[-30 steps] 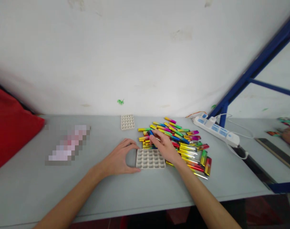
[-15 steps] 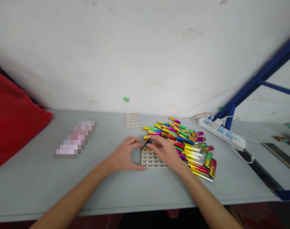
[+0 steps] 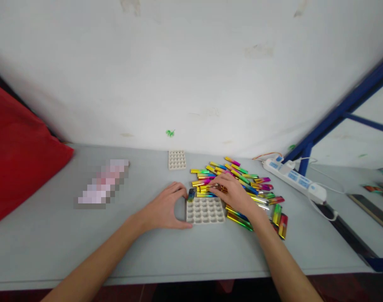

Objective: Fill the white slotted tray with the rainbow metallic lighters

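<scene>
A pale tray (image 3: 205, 210) with rows of small cells lies flat on the table. One dark-topped lighter (image 3: 192, 194) stands upright in its far left corner cell. My left hand (image 3: 165, 206) curves around the tray's left side, thumb at the near corner and fingertips beside the standing lighter, holding the tray. Just beyond the tray's far right edge, my right hand (image 3: 231, 193) has its fingers closed on a gold lighter (image 3: 204, 189), partly hidden by the fingertips. Shiny multicoloured lighters (image 3: 242, 178) lie in a loose pile under and around this hand.
A second celled tray (image 3: 177, 160) sits by the wall. On the right are a white power strip (image 3: 294, 179) with cables and a blue metal frame (image 3: 333, 111). A blurred-out pinkish item (image 3: 103, 182) and a red cloth (image 3: 21, 151) are on the left.
My right hand has let go of the dark-topped lighter, which now stands in the tray's corner, and moved right to the pile. My left hand stays at the tray.
</scene>
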Tool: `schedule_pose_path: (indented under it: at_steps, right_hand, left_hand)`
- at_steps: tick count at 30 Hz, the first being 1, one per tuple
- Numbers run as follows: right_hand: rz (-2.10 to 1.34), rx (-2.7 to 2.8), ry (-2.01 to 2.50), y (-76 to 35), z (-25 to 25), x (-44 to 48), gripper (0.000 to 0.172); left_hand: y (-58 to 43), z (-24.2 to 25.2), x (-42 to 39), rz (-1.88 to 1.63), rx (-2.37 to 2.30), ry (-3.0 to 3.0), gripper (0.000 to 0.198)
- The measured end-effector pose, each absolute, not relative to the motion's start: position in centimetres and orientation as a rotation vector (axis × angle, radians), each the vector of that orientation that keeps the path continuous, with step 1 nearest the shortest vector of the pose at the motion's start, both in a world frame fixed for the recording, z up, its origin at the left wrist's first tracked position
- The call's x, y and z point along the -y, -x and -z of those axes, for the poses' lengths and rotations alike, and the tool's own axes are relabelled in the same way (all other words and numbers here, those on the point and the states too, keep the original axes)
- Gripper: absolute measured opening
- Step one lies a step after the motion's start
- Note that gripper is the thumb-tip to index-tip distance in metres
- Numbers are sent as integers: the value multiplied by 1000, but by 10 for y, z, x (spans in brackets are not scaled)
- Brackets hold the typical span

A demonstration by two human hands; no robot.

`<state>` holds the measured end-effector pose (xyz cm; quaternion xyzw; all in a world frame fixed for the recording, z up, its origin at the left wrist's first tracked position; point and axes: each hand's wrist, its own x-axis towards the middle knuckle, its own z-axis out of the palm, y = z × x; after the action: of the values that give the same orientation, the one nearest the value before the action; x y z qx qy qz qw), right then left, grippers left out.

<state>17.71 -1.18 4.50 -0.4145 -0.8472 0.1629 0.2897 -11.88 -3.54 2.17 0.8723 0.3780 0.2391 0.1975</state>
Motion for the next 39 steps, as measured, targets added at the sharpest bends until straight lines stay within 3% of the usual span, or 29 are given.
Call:
schedule_pose_path:
  at_steps: [4,8,11,15,23,27,32,39]
  right_hand:
    - [-373,2445,1196,-178,-43,3,18]
    - [-257,2567,1221,-173,-51,-2,9]
    - [-279,2505,1203,-177,-58,-5,16]
    - [-425,2191,1202,-182,-63,-10,32]
    - [-969,1395,1170,-169,-40,-13,45]
    - [-1142,1316,1033,-159,-32,-6,56]
    - [-1436,1219,843,-144,-40,7,49]
    - [-1644,1059,999,-138,-55,12,72]
  left_hand:
    - [120,-22,38,-625,-1056,-2461,72]
    - [119,-23,40,-590,-1064,-2462,73]
    - [118,-25,41,-606,-1074,-2468,70]
    - [117,-23,40,-674,-1095,-2459,67]
    - [113,-18,35,-743,-1093,-2509,63]
    - [113,-16,34,-751,-1080,-2540,64]
    - [114,-14,33,-730,-1106,-2542,63]
    - [113,-16,34,-733,-1115,-2544,61]
